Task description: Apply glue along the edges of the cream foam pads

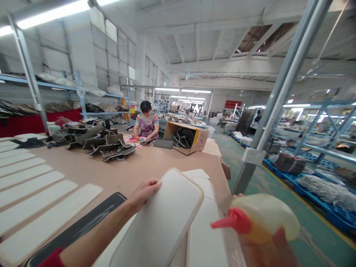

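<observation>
My left hand (145,191) is closed on the left edge of a long white panel (164,207) with rounded corners, thumb on top, holding it tilted above the table. A yellowish strip, perhaps glue, runs along the panel's far right rim. In my right hand (278,244), blurred, is a squeeze bottle (269,215) of pale yellow liquid, its red nozzle (233,221) pointing left towards the panel. The nozzle tip is apart from the panel. More white panels (207,218) lie beneath and beside the held one.
White panels (50,218) lie in a row at left, beside a dark panel (83,218). Dark curved pieces (102,142) are heaped farther back, near a cardboard box (198,142). A co-worker (146,122) sits across the table (139,167). A metal post (267,107) stands at right.
</observation>
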Demonstrator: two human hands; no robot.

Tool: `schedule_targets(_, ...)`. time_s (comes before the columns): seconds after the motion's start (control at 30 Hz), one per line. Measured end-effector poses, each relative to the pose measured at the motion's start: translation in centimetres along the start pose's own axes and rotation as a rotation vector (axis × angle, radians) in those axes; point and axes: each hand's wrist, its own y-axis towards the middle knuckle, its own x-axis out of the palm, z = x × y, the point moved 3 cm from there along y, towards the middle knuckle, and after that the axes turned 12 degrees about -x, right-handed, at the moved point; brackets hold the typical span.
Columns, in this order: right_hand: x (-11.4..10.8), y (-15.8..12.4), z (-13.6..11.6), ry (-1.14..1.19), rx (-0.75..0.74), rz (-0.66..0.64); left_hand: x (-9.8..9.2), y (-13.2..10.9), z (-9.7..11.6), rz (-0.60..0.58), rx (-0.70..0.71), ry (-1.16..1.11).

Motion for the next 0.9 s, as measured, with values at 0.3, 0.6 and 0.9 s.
schedule_targets(0.3, 2.4, 4.3, -3.2, -0.052, -0.109, 0.116, 0.2, -2.5, 2.0, -0.011, 0.028, 0.233)
schedule_targets(0.6, 3.0, 6.3, -2.1, -0.171, -0.007, 0.018, 1.3, -4.6, 3.8, -0.101, 0.039, 0.406)
schedule_targets(0.9, 1.4, 5.8, -2.6, -0.212, 0.093, 0.1, 0.3, -3.9, 3.1, -0.035, -0.031, 0.25)
